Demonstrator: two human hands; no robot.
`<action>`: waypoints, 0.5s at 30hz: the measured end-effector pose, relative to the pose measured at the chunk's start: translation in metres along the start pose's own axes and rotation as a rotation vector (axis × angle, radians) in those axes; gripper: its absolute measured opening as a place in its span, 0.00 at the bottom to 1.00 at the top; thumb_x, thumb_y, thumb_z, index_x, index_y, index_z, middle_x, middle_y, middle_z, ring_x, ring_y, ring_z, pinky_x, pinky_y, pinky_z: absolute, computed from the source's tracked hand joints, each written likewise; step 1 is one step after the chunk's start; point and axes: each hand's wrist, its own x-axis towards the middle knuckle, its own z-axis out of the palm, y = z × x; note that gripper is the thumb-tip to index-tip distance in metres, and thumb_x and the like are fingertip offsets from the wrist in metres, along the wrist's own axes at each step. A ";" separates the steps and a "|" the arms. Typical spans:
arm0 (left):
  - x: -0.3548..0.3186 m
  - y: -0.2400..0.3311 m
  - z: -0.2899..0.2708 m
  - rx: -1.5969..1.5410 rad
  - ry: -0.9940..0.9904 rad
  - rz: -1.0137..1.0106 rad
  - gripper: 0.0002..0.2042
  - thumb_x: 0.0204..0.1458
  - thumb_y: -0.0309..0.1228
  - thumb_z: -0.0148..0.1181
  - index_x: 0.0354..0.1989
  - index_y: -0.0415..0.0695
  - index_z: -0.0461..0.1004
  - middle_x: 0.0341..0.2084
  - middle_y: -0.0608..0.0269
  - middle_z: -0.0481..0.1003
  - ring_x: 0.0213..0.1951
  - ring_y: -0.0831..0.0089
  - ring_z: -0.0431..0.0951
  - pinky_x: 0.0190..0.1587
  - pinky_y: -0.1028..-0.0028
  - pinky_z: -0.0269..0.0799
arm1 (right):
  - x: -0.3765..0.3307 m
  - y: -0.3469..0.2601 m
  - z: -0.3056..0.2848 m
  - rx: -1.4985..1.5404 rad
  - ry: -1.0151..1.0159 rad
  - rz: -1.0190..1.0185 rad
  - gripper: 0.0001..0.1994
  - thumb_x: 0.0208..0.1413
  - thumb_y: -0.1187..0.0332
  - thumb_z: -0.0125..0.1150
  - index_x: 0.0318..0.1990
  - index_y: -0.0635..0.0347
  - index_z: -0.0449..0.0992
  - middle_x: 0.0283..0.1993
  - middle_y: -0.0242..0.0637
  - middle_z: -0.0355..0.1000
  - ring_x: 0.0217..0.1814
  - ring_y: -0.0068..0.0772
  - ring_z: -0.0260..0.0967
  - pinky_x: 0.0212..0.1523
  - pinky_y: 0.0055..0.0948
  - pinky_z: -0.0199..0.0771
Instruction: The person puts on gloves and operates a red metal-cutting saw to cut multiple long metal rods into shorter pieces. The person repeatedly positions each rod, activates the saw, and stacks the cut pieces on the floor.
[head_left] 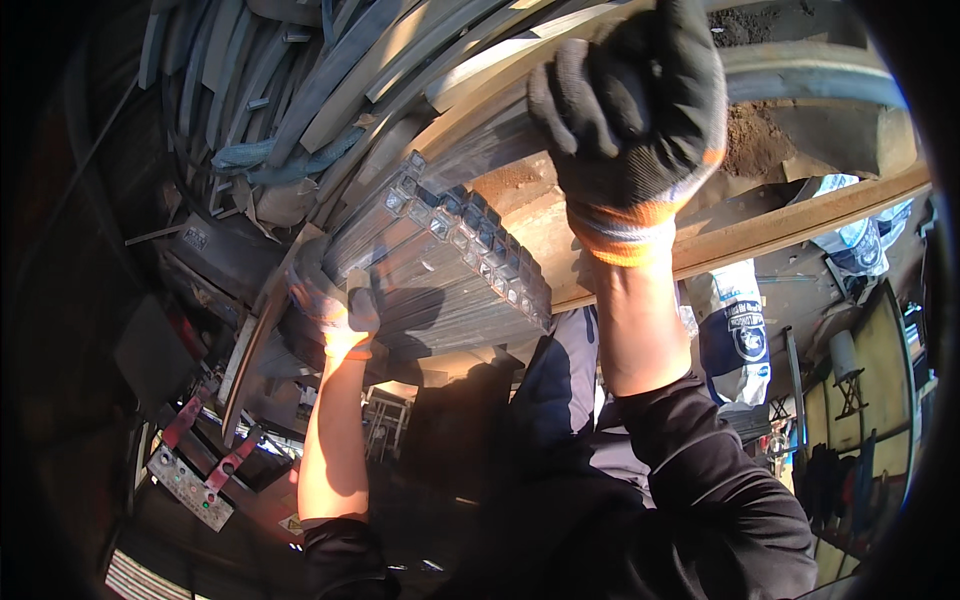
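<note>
A stack of square metal tubes (440,318) lies in front of me, its open ends in a stepped row toward the right. My left hand (335,302), in a grey glove with an orange cuff, rests against the stack's left side. Its thumb stands apart from the fingers, which are partly in shadow. My right hand (635,120), in a dark-palmed glove with an orange and white cuff, is raised beyond the tube ends at the upper right. Its fingers are curled closed; whatever may be inside them is hidden.
Many long metal bars (340,85) lie at the far left. A long wooden board (800,222) runs across the right, with brown dirt (755,140) beyond it. A white and blue sack (733,335) stands at the right. A control panel with buttons (190,488) is at the lower left.
</note>
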 end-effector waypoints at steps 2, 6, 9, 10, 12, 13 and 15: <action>0.002 0.001 -0.003 -0.006 -0.004 -0.015 0.25 0.55 0.32 0.53 0.59 0.30 0.67 0.59 0.35 0.68 0.59 0.36 0.67 0.65 0.46 0.58 | -0.006 -0.003 -0.003 -0.148 0.041 -0.144 0.20 0.74 0.52 0.45 0.30 0.51 0.70 0.13 0.19 0.49 0.14 0.17 0.55 0.20 0.25 0.65; 0.015 0.007 -0.013 0.000 -0.066 -0.054 0.23 0.54 0.31 0.53 0.57 0.31 0.69 0.58 0.35 0.68 0.58 0.36 0.67 0.64 0.46 0.59 | -0.008 0.001 -0.012 -0.175 -0.100 -0.197 0.10 0.72 0.71 0.48 0.54 0.64 0.73 0.20 0.29 0.56 0.17 0.23 0.53 0.22 0.25 0.64; 0.015 0.004 -0.013 0.054 -0.084 -0.005 0.21 0.53 0.31 0.55 0.54 0.33 0.72 0.58 0.34 0.68 0.59 0.37 0.67 0.64 0.46 0.61 | -0.008 -0.001 -0.013 0.015 -0.251 -0.160 0.14 0.75 0.61 0.44 0.42 0.60 0.72 0.17 0.28 0.54 0.14 0.23 0.51 0.19 0.26 0.60; 0.012 0.001 -0.011 -0.044 -0.047 -0.018 0.20 0.53 0.31 0.56 0.53 0.34 0.73 0.59 0.34 0.67 0.59 0.37 0.67 0.64 0.46 0.62 | -0.007 -0.001 -0.014 0.179 -0.312 -0.156 0.17 0.75 0.58 0.42 0.38 0.58 0.71 0.16 0.27 0.53 0.13 0.22 0.51 0.18 0.26 0.59; 0.002 -0.006 -0.006 -0.075 -0.015 0.014 0.21 0.52 0.33 0.59 0.53 0.35 0.74 0.59 0.33 0.68 0.60 0.36 0.67 0.63 0.46 0.63 | -0.010 -0.001 -0.016 0.196 -0.070 -0.125 0.22 0.76 0.50 0.38 0.30 0.52 0.63 0.13 0.22 0.48 0.12 0.19 0.49 0.17 0.24 0.57; -0.002 -0.010 -0.004 -0.010 -0.023 0.062 0.22 0.52 0.34 0.60 0.55 0.35 0.73 0.59 0.34 0.68 0.59 0.35 0.68 0.63 0.45 0.64 | -0.011 -0.002 -0.018 0.168 -0.010 -0.075 0.21 0.76 0.50 0.39 0.30 0.50 0.64 0.14 0.20 0.47 0.12 0.18 0.48 0.16 0.23 0.57; -0.009 -0.018 0.000 0.112 -0.027 0.158 0.25 0.51 0.36 0.62 0.57 0.36 0.72 0.58 0.35 0.70 0.58 0.34 0.70 0.62 0.45 0.65 | -0.008 0.003 -0.025 -0.012 -0.012 -0.092 0.20 0.75 0.50 0.41 0.29 0.46 0.65 0.12 0.17 0.45 0.12 0.15 0.45 0.16 0.21 0.55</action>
